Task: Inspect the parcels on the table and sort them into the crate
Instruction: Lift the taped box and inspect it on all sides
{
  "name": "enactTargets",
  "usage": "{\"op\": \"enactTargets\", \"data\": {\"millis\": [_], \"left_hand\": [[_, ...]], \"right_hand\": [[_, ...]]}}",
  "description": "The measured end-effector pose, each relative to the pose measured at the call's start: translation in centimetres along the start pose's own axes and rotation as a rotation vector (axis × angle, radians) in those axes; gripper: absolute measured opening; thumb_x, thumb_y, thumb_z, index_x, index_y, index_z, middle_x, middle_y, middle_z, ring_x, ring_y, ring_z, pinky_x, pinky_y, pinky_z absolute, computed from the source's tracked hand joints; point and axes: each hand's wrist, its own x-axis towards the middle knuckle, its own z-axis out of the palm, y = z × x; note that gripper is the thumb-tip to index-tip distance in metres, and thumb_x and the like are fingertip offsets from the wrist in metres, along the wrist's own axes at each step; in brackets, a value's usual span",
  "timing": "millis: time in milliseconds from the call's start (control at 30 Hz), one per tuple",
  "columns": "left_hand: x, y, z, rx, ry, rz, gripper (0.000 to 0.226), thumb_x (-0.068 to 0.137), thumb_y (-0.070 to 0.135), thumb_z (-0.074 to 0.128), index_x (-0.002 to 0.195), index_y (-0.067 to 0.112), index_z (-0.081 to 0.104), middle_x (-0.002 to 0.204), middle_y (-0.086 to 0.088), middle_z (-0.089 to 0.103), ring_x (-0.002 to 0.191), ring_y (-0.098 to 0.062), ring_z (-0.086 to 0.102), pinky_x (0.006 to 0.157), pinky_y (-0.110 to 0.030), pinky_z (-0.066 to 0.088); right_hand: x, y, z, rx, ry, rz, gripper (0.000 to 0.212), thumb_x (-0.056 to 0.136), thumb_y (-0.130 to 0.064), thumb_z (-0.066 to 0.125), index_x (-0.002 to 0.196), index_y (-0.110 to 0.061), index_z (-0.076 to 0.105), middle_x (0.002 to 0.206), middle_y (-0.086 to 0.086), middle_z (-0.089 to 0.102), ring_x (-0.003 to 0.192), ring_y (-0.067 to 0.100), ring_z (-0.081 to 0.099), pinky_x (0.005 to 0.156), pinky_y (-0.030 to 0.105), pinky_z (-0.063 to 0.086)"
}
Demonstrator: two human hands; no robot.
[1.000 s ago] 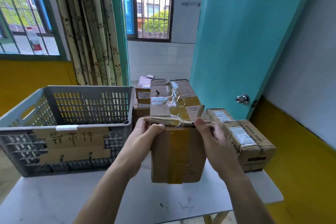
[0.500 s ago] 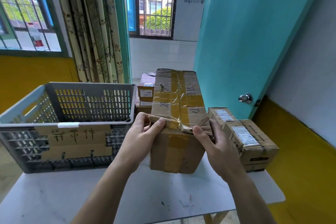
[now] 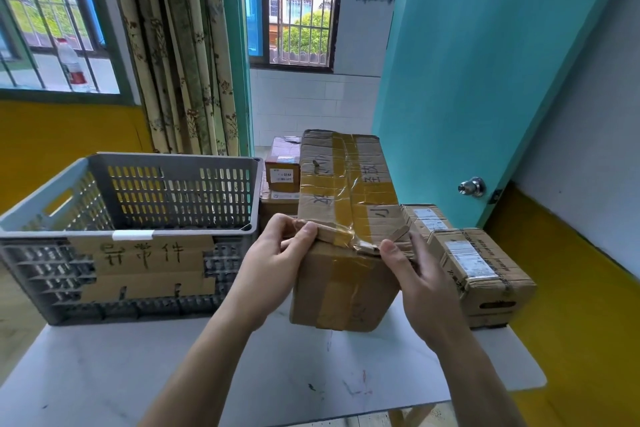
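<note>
The grey plastic crate (image 3: 131,218) with holes sits far left on the white worktop (image 3: 138,374); its inside is hidden. Both grips, left hand (image 3: 277,263) and right hand (image 3: 419,284), curl round the taped brown cardboard parcel (image 3: 346,236) mid-worktop, beside a teal door (image 3: 485,62).

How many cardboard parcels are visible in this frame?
5, possibly more hidden. One large taped parcel held by both hands; two labelled parcels to its right, near and far; two stacked behind it beside the crate, upper and lower.
</note>
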Motion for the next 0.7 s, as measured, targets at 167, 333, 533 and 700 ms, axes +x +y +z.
{"op": "enactTargets", "data": {"millis": [167, 333, 533, 700], "left_hand": [[-0.3, 0.2, -0.1, -0.008, 0.015, -0.012, 0.036, 0.099, 0.058, 0.051, 0.101, 0.024, 0.063, 0.090, 0.012, 0.072, 0.089, -0.008, 0.067, 0.078, -0.030, 0.055], [-0.1, 0.1, 0.2, 0.003, 0.034, -0.017, 0.037, 0.099, 0.052, 0.057, 0.101, 0.016, 0.061, 0.087, 0.006, 0.068, 0.076, 0.005, 0.064, 0.068, -0.018, 0.049], [0.1, -0.3, 0.6, 0.007, 0.082, -0.048, 0.028, 0.101, 0.041, 0.058, 0.096, 0.013, 0.060, 0.082, 0.006, 0.064, 0.070, 0.002, 0.058, 0.065, -0.024, 0.043], [0.3, -0.4, 0.2, -0.076, 0.083, -0.082, 0.028, 0.099, 0.045, 0.062, 0.118, 0.025, 0.064, 0.109, 0.007, 0.071, 0.098, -0.009, 0.066, 0.078, -0.026, 0.052]], "right_hand": [[0.2, 0.3, 0.1, 0.020, 0.002, 0.007, 0.017, 0.104, -0.027, 0.047, 0.102, -0.041, 0.038, 0.091, -0.031, 0.040, 0.058, -0.041, 0.037, 0.053, -0.010, 0.031], [0.3, 0.8, 0.3, 0.028, -0.002, 0.018, 0.015, 0.105, -0.025, 0.046, 0.109, -0.036, 0.037, 0.091, -0.031, 0.039, 0.057, -0.040, 0.038, 0.049, -0.008, 0.031], [0.9, 2.8, 0.3, 0.041, -0.026, 0.040, 0.013, 0.104, -0.028, 0.051, 0.107, -0.041, 0.049, 0.104, -0.026, 0.055, 0.078, -0.030, 0.053, 0.056, -0.004, 0.041], [1.2, 3.0, 0.4, 0.068, -0.023, 0.032, 0.030, 0.084, -0.044, 0.056, 0.114, -0.041, 0.050, 0.113, -0.013, 0.065, 0.085, -0.014, 0.063, 0.063, 0.006, 0.050]]}}
